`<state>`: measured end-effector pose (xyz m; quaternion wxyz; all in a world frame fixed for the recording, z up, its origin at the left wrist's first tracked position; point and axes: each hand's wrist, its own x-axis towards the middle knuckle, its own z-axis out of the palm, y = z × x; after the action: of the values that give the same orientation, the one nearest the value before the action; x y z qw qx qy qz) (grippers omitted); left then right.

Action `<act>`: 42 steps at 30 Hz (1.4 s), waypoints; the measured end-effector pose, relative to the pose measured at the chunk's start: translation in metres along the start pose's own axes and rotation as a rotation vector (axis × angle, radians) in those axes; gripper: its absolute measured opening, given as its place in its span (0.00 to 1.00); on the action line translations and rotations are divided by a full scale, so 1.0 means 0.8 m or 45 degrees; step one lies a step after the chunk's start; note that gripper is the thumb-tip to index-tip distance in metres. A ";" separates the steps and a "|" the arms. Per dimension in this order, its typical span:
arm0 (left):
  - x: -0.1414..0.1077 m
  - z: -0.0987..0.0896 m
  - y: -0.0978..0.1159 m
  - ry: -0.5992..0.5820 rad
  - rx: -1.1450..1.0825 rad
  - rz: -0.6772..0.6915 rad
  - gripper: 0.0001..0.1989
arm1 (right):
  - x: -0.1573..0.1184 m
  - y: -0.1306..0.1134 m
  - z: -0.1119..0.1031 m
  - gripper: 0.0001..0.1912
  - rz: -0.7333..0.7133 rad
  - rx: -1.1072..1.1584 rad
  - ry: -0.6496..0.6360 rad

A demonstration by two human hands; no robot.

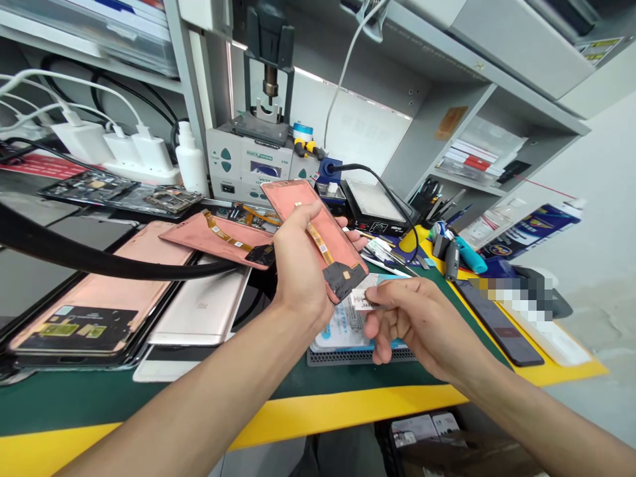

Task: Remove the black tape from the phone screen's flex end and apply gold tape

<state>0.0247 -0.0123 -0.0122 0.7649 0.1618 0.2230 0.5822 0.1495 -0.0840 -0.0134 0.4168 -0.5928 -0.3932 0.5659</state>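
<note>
My left hand (pixel 301 262) is closed around a phone screen (pixel 311 212), held tilted above the bench with its pinkish back towards me. An orange flex cable (pixel 322 244) runs down that back to a black patch at the lower end. Between thumb and fingers, my right hand (pixel 417 321) pinches a thin, pale razor blade (pixel 362 298) close to the screen's lower corner. A second pink-backed screen (pixel 228 238) lies left of my left hand. Under the blade and my right hand is a blue and white packet (pixel 342 328), its lettering too small to read.
Several phones and parts, among them a silver back cover (pixel 201 308), cover the left side. A black hose (pixel 124 262) crosses above them. Behind stand a grey soldering station (pixel 251 165) and a white bottle (pixel 191 159). A dark phone (pixel 501 324) lies on the right.
</note>
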 end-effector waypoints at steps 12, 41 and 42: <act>-0.002 -0.001 -0.002 -0.041 0.018 0.026 0.12 | -0.003 0.005 -0.002 0.16 0.036 0.137 -0.022; -0.003 0.003 0.002 -0.059 0.006 0.001 0.11 | -0.006 0.014 0.004 0.15 -0.064 0.164 -0.004; -0.004 0.003 0.002 -0.061 0.008 0.003 0.12 | -0.005 0.014 0.004 0.15 -0.064 0.169 -0.009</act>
<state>0.0240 -0.0146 -0.0090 0.7688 0.1784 0.2062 0.5785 0.1462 -0.0916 -0.0224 0.4680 -0.5517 -0.3709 0.5822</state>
